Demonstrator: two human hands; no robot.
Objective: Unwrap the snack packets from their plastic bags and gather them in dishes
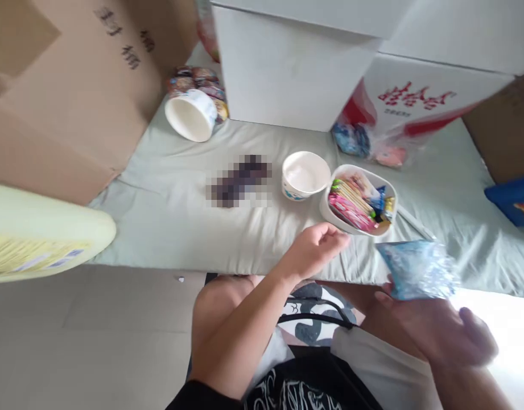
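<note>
Right hand (436, 333), nearest the viewer, is closed on a blue packet (417, 269), held just in front of the filled bowl (359, 200). Left hand (315, 247) hovers with fingers loosely spread, just short of that bowl's near rim, holding nothing. White box (291, 74) stands behind the bowl. Empty bowl (305, 175) sits just beside it, to its left.

Bare forearms; black sleeve edge (189, 398); black-and-white patterned clothing (313, 319).
</note>
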